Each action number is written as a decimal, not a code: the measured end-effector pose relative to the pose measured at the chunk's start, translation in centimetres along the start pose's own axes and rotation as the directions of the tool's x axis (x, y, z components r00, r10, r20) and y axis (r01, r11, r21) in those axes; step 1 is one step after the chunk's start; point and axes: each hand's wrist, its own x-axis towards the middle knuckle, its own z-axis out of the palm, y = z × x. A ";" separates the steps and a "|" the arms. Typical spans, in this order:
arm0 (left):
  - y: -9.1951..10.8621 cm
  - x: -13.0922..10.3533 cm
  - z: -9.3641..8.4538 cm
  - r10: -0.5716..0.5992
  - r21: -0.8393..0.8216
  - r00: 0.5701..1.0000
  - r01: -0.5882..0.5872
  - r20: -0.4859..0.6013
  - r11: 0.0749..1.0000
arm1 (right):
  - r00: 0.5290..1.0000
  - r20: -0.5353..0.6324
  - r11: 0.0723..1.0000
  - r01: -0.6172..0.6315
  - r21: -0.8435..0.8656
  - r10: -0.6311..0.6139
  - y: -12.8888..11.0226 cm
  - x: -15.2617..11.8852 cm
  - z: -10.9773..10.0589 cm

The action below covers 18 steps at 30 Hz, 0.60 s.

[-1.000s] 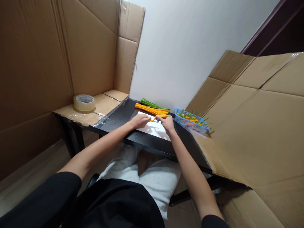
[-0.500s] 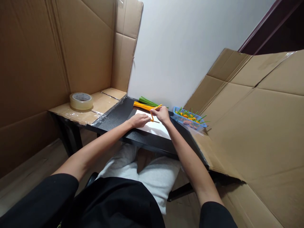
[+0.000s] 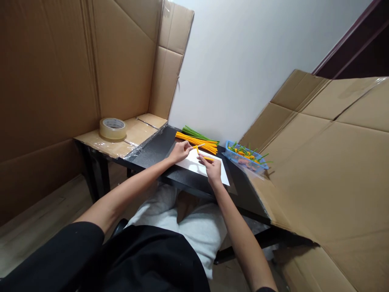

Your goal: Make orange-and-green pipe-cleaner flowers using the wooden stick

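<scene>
My left hand point(image 3: 180, 152) is closed at the fingertips on a thin pale rod point(image 3: 201, 145), whose end sticks out to the right. An orange pipe cleaner point(image 3: 197, 150) loops around this rod close to those fingers. Its free length runs down into my right hand point(image 3: 212, 168), which pinches it, and the tail shows past the fingers. Both hands are over a white sheet point(image 3: 224, 173) on the black table point(image 3: 146, 150). Just beyond them lies a bundle of orange pipe cleaners point(image 3: 209, 147), with green pipe cleaners point(image 3: 194, 132) behind it.
A blue basket point(image 3: 261, 166) at the back right holds orange and green pieces with some pinkish ones. To the left, a roll of clear tape point(image 3: 112, 129) rests on a cardboard-covered surface point(image 3: 91, 142). Cardboard panels point(image 3: 127, 61) stand at both sides, and a white wall point(image 3: 237, 61) rises behind.
My right hand has moved from the far side of the rod down toward me, bringing the pipe cleaner's free end with it. The rod's tip now points slightly upward. The view has shifted a little.
</scene>
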 end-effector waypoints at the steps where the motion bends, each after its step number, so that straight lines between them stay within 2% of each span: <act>1: 0.0 0.1 0.0 -0.049 -0.091 0.999 0.050 0.022 0.995 | 0.994 -0.031 0.993 -0.099 0.070 0.102 0.4 0.0 -0.2; 3: -0.1 0.3 -0.2 -0.146 -0.293 0.979 0.182 0.142 0.939 | 0.952 -0.054 0.945 -0.292 0.150 0.303 1.0 0.3 -0.6; 5: 0.0 0.4 -0.4 -0.199 -0.448 0.934 0.321 0.298 0.834 | 0.906 -0.052 0.900 -0.409 0.153 0.420 1.3 1.1 -1.3; 7: 0.1 0.4 -0.7 -0.196 -0.484 0.893 0.391 0.405 0.783 | 0.890 -0.042 0.887 -0.448 0.114 0.454 1.4 2.1 -2.0; 10: 0.4 0.2 -0.9 -0.121 -0.410 0.833 0.386 0.540 0.826 | 0.884 -0.031 0.884 -0.466 0.016 0.467 0.9 3.9 -3.1; 12: 0.5 0.0 -0.9 -0.032 -0.320 0.806 0.270 0.591 0.908 | 0.890 -0.017 0.887 -0.456 -0.067 0.456 0.2 5.1 -3.9; 15: 0.8 -0.4 -0.8 0.106 -0.109 0.839 -0.056 0.534 0.992 | 0.918 0.021 0.905 -0.385 -0.180 0.395 -1.5 6.3 -4.4; 18: 1.1 -0.7 -0.6 0.204 0.178 0.851 -0.324 0.484 0.929 | 0.958 0.087 0.929 -0.239 -0.282 0.273 -3.1 5.9 -3.8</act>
